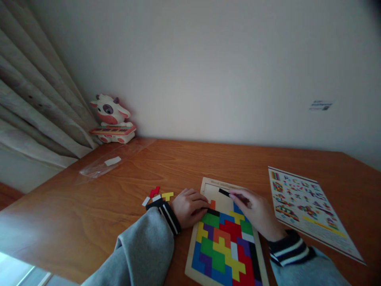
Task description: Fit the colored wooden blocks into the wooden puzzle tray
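Observation:
A wooden tray puzzle [189, 255] lies on the table in front of me, its near part filled with coloured block pieces. Bare wood shows in the far part. My right hand [258, 213] pinches a straight black puzzle piece [224, 192] above that bare area. At the tray's left edge rests my left hand [189, 207], fingers curled together, with the tips beside an orange piece [212, 204]; what they grip, if anything, is hidden. Left of this hand lie loose pieces: a red one [154, 192], a yellow one [167, 196] and white ones [145, 201].
A printed pattern sheet [308, 210] lies right of the tray. Towards the back left are a clear plastic bag [99, 169] and a toy cow with a keyboard [113, 119]. A curtain [35, 91] hangs at the left, and a wall [223, 71] stands behind the table.

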`<state>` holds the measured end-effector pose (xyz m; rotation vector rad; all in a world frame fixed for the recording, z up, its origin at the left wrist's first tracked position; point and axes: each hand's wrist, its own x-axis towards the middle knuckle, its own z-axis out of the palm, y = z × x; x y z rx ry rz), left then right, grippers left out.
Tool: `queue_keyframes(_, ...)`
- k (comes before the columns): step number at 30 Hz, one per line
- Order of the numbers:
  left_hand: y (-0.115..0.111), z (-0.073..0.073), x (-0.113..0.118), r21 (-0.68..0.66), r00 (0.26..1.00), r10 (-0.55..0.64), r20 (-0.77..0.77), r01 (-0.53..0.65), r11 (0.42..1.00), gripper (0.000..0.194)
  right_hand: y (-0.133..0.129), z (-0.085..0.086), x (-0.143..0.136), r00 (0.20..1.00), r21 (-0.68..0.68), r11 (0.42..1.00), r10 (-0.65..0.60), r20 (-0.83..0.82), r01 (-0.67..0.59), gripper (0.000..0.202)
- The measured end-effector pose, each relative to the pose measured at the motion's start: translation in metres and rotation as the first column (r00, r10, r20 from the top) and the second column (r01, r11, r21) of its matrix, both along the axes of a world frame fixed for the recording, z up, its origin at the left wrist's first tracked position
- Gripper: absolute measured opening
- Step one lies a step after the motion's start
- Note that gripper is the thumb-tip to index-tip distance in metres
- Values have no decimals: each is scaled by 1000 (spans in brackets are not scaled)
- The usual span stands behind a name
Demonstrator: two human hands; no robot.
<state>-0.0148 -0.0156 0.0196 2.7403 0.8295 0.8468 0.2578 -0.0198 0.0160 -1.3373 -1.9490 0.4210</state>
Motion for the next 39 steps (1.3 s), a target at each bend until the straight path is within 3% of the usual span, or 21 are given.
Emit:
queue_keyframes(4,0,1,1,-3,999,43,15,-43,999,18,2,-1,3,996,28,997,-63,-66,65,28)
queue_keyframes(12,1,4,0,13,985,170,34,-170,985,15,1,5,4,994,162,981,-104,-39,109,25)
queue_keyframes(17,-1,8,2,-3,987,155,38,-155,988,16,2,6,5,995,198,975,-97,-24,100,26)
queue_keyframes(24,0,5,2,-21,985,168,29,-167,986,17,5,4,14,968,193,950,-226,-114,244,28)
queue_keyframes(30,1,3,3,-19,986,165,15,-165,986,17,7,2,10,994,255,961,-109,-12,109,24)
queue_keyframes(39,1,4,3,-24,991,132,1,-132,991,16,17,-4,-14,968,183,977,63,243,-110,25)
